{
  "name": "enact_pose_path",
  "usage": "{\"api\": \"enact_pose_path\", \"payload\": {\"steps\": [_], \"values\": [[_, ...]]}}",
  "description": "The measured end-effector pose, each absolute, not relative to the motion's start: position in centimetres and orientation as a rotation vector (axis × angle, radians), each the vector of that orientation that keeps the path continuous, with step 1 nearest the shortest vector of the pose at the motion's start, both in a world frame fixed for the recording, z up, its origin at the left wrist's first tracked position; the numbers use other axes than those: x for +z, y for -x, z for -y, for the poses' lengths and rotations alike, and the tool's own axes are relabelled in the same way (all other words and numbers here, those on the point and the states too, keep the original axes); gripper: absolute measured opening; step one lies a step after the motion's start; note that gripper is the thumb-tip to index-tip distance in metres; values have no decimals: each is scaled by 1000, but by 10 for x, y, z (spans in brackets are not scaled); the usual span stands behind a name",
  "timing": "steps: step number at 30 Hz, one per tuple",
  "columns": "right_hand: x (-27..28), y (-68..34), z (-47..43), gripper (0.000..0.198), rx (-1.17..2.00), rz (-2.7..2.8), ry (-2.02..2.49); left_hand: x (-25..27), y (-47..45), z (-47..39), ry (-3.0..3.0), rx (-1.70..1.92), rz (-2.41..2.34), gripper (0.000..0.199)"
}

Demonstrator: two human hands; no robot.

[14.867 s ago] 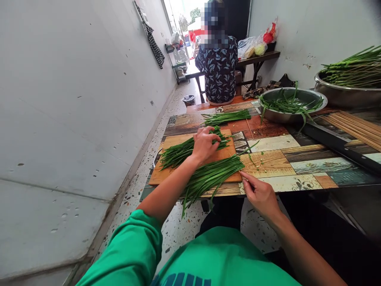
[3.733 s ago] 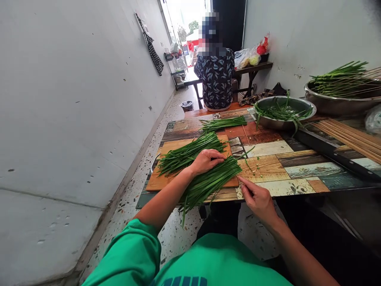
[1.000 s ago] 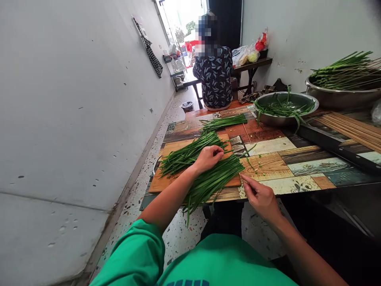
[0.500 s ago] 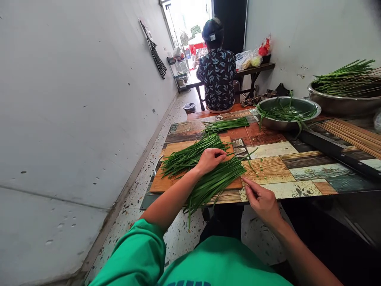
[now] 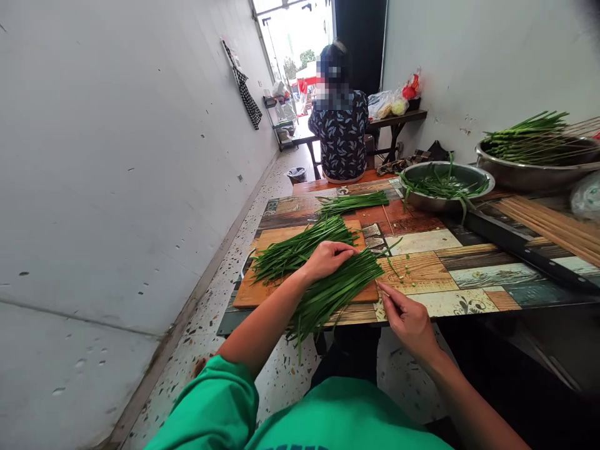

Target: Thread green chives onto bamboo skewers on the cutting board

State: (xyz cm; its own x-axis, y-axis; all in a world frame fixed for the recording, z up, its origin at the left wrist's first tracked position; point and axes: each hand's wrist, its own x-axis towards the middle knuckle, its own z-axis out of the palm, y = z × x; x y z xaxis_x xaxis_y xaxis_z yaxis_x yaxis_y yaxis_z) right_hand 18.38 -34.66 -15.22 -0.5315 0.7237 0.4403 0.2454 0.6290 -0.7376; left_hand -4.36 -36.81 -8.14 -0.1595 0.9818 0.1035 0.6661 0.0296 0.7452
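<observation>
Long flat garlic chives (image 5: 335, 290) lie in a bunch over the near edge of a wooden cutting board (image 5: 244, 295), their leaf ends hanging past the table. My left hand (image 5: 328, 259) rests across this bunch, thumb and fingers pinched together at its far side. At the cut ends, my right hand (image 5: 407, 317) is closed in a pinch, low by the board's right corner. A thin pale tip shows at its fingers, apparently a bamboo skewer; most of it is hidden. Another pile of chives (image 5: 304, 247) lies behind on the board.
A knife (image 5: 529, 250) lies to the right beside bamboo skewers (image 5: 553, 225). Behind stand a steel bowl of loose leaves (image 5: 445, 181) and a larger bowl of skewered green stalks (image 5: 539, 175). More chives (image 5: 354, 202) lie beyond the board. A person (image 5: 344, 125) sits ahead, back turned.
The camera view has shifted slightly, moving the table and bowls a little down and left. Both hands keep nearly the same places at the chives.
</observation>
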Motion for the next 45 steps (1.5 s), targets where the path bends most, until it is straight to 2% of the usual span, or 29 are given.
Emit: {"api": "enact_pose_path", "payload": {"steps": [6,12,22,31,36,40,44,45], "values": [[-138,-180,344,34,665,2130,593,-71,43,370,-1480,1022,-1806,40],[-129,-177,349,32,583,2127,638,-63,40,375,-1238,1159,-1587,43],[-116,-169,358,34,606,2162,644,-67,47,387,-949,1252,-1231,51],[-104,-151,368,37,755,2128,748,-66,54,398,-889,1305,-1234,52],[-113,-148,361,36,811,2119,815,-76,53,384,-915,1128,-1409,47],[-118,-154,348,31,793,2094,869,-82,53,384,-1179,1013,-1744,62],[-109,-164,346,37,764,2012,908,-84,46,403,-1512,920,-1942,106],[-103,-166,348,37,744,1981,908,-84,42,410,-1552,892,-1994,111]]}}
